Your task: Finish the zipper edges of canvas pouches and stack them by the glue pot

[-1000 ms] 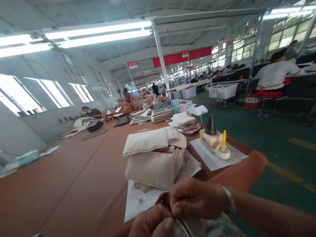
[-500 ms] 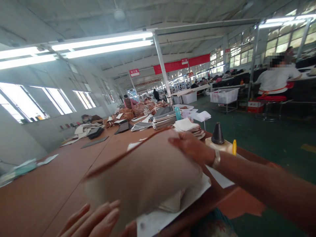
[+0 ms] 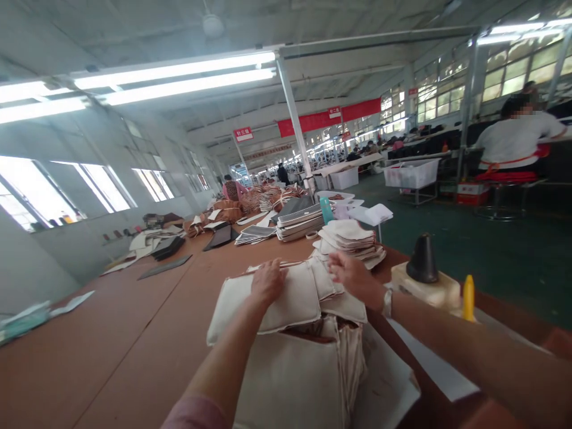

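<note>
Head view, looking down a long brown desk [image 3: 147,333] in a factory hall. Both hands are open and a narrow gap separates them. The left hand [image 3: 268,283] lies flat on a padded cream canvas pouch [image 3: 263,304], its sleeve pink at the bottom edge of the view. The right hand [image 3: 353,277], fingers spread, is at the pouch's upper folded flap [image 3: 324,277], with a silver bangle [image 3: 386,304] on its wrist. The pouch tops a bundle of canvas pieces [image 3: 290,381] that fills the lower middle of the view and rests on a white paper sheet [image 3: 388,381].

Just past the fingers sits a pile of folded cream pieces [image 3: 351,238]. To the right, a black cone [image 3: 422,259] stands on a cream block [image 3: 424,286], near the right forearm, with a yellow handle [image 3: 468,298] beside it. Brown desk surface runs wide to the left of the bundle, while the right side is tighter, with the block close by and the desk's edge beyond it, above a green floor [image 3: 469,256]. Farther along are grey stacks [image 3: 299,221] and a teal bottle [image 3: 326,210]. Red banners [image 3: 324,117] and signs [image 3: 243,134] carry characters too small to read.
</note>
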### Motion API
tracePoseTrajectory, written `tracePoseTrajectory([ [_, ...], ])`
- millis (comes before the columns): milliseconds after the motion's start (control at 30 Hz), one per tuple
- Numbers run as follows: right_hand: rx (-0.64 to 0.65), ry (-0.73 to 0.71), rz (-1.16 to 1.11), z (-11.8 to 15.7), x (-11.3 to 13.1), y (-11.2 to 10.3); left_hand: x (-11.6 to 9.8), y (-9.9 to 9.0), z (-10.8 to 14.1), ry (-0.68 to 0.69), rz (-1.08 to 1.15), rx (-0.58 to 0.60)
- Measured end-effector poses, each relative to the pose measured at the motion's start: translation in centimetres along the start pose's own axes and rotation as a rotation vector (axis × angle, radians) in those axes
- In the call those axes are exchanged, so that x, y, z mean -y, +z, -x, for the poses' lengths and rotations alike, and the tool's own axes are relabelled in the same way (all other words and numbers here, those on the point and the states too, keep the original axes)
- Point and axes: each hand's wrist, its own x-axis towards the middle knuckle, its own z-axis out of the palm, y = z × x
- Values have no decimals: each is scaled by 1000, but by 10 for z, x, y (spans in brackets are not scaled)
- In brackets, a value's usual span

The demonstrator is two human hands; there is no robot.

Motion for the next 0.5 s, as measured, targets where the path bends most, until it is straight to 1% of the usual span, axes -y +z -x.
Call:
tracePoseTrajectory([
  [67, 55, -40, -5, 20, -9, 28, -2, 9, -17, 22, 0, 63],
  [133, 71, -56, 12, 31, -14, 44, -6, 13, -22, 54, 8, 86],
  [200, 85, -60, 38, 36, -18, 49, -7, 8, -16, 87, 27, 66],
  [267, 110, -67, 64, 37, -20, 49, -3, -8, -3, 110, 60, 4],
  [300, 125, -69, 75, 37, -21, 48, 1, -22, 5, 115, 81, -44],
  [367, 149, -66, 94, 38, -19, 47, 15, -60, 24, 112, 130, -167],
  [433, 166, -55, 104, 40, -16, 45, 34, -109, 48, 81, 173, -303],
  [500, 185, -47, 100, 40, -9, 41, 53, -161, 79, 42, 196, -395],
])
